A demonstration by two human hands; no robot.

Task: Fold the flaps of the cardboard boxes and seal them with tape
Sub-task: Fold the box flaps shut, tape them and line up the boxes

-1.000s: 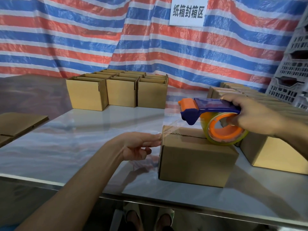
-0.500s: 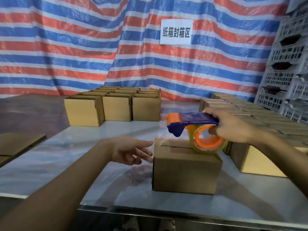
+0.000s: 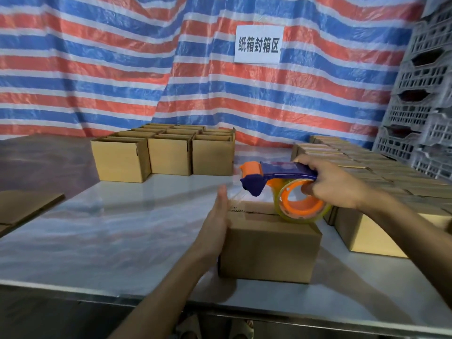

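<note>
Left fingers (image 3: 222, 200), straight and pressed together, lie flat against the left end of one closed cardboard box (image 3: 269, 245), near centre on the table (image 3: 122, 228). The left hand (image 3: 216, 221) stands edge-up. The right hand (image 3: 337, 184) grips one tape dispenser (image 3: 274, 177), with the roll resting on the box top. Far left are open boxes (image 3: 168, 155), three in the front row.
</note>
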